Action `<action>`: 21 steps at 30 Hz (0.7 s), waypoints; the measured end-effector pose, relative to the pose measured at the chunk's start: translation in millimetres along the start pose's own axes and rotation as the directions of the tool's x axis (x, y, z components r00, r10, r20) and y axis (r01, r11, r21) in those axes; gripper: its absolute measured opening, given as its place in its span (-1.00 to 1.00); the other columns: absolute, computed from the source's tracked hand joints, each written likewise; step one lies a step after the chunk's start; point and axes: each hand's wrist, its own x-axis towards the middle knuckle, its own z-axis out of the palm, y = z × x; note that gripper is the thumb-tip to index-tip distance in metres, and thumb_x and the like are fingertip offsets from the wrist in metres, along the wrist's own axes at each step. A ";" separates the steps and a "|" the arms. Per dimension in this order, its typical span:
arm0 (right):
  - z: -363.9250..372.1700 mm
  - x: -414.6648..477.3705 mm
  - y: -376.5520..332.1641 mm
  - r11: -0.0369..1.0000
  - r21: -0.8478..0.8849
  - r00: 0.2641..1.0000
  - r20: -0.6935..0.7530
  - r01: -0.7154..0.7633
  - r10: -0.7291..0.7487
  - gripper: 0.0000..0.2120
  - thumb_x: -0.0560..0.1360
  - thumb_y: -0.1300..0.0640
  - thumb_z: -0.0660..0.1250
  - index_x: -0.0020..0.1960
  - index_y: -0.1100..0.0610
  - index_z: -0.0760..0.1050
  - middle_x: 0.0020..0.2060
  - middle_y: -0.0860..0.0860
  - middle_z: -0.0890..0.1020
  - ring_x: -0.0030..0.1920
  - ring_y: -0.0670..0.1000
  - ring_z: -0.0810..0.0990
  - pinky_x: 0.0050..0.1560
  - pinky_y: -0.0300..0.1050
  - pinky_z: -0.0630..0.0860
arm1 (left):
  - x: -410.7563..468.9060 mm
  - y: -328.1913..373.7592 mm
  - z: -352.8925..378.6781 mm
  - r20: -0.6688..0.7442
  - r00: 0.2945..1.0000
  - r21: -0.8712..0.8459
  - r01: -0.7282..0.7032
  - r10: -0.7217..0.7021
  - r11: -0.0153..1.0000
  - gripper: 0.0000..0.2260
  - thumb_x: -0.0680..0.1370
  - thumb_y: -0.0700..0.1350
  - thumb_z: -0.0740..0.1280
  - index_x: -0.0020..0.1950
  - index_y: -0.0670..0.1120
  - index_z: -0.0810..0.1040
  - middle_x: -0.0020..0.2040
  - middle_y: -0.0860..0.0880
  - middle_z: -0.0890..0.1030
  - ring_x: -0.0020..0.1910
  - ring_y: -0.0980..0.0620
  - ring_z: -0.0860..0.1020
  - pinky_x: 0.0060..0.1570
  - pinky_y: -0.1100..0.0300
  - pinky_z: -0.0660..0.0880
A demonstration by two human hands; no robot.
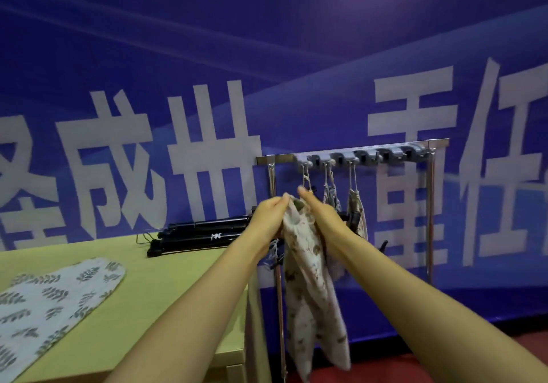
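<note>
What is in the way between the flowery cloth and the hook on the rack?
Nothing visible. The left hand and right hand grip the flowery cloth at its top, and its string runs straight up to the leftmost hook.

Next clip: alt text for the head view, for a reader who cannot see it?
The left hand and right hand grip the top of a floral cloth hanging beneath a grey hook rack, before a blue banner. A leaf-print cloth lies on the yellow-green table at left.
</note>
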 end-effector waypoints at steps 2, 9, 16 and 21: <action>2.6 7.4 11.9 0.998 -0.012 0.997 0.049 -0.059 0.060 -0.77 0.46 0.02 0.40 -0.06 0.20 0.64 -0.18 0.14 0.71 -0.18 0.07 0.69 -0.08 -0.08 0.60 | 8.4 -17.8 -3.9 -0.056 0.997 0.009 0.060 -0.059 0.998 -0.70 0.61 0.01 0.15 0.05 -0.13 0.60 -0.01 -0.12 0.65 -0.01 -0.08 0.61 0.07 0.01 0.54; 4.6 32.6 53.6 0.984 -0.155 0.991 -0.119 -0.085 0.067 -0.78 0.51 0.24 0.29 -0.29 0.15 0.35 -0.47 0.06 0.37 -0.48 0.00 0.34 -0.47 -0.19 0.32 | 11.7 -57.5 -40.0 -0.450 0.892 0.231 0.143 -0.025 0.962 -0.60 0.60 -0.06 0.17 -0.43 -0.11 0.27 -0.45 -0.05 0.30 -0.44 -0.01 0.28 -0.33 0.12 0.23; -15.7 36.4 74.8 0.929 -0.369 0.990 -0.139 -0.037 -0.016 -0.75 0.49 0.20 0.30 -0.30 0.13 0.28 -0.45 0.05 0.37 -0.42 0.01 0.35 -0.42 -0.18 0.36 | -0.8 -84.2 -94.7 -0.301 0.946 0.228 0.193 -0.120 0.954 -0.66 0.55 0.00 0.29 -0.37 -0.14 0.48 -0.30 -0.09 0.48 -0.27 -0.04 0.42 -0.32 0.17 0.37; 11.2 27.0 67.2 0.880 -0.465 0.995 0.026 0.100 -0.099 -0.71 0.48 0.13 0.37 -0.33 0.11 0.32 -0.48 0.00 0.39 -0.44 -0.03 0.36 -0.34 -0.14 0.35 | -10.0 -89.8 -107.3 -0.219 0.967 0.242 0.187 -0.134 0.952 -0.75 0.53 0.00 0.33 -0.27 -0.11 0.61 -0.27 0.00 0.55 -0.24 0.04 0.43 -0.29 0.19 0.39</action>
